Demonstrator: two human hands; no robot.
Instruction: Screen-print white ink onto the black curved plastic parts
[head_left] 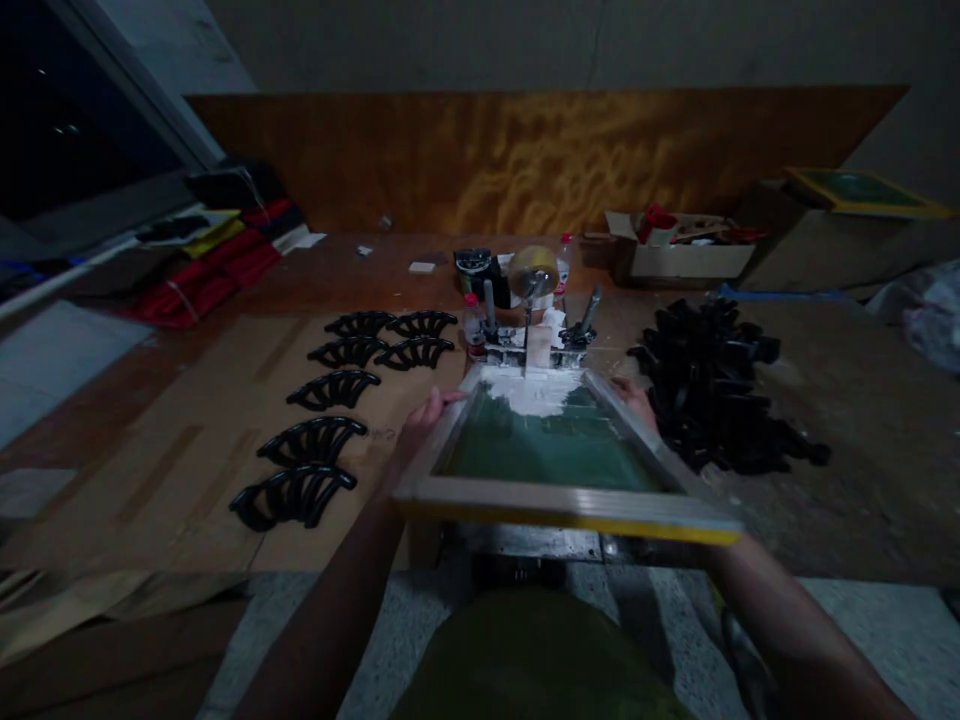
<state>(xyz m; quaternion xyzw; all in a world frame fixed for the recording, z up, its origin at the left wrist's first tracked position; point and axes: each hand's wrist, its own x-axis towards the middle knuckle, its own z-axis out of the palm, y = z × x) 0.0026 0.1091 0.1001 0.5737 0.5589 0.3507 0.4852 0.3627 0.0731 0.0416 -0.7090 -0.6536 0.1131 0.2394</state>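
On the cardboard (225, 400), unreadable handwriting (386, 434) sits beside black curved parts (311, 432). Left hand (429, 415) and right hand (637, 402) grip the screen frame (570, 503) by its sides, before the clamps (590, 312), black heap (705, 385) to its right.

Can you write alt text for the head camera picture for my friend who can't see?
A person's left hand and right hand are at opposite sides of a frame with a green screen, smeared white at its far end. Seven curved black pieces lie on cardboard to the left; a heap of black pieces sits to the right.
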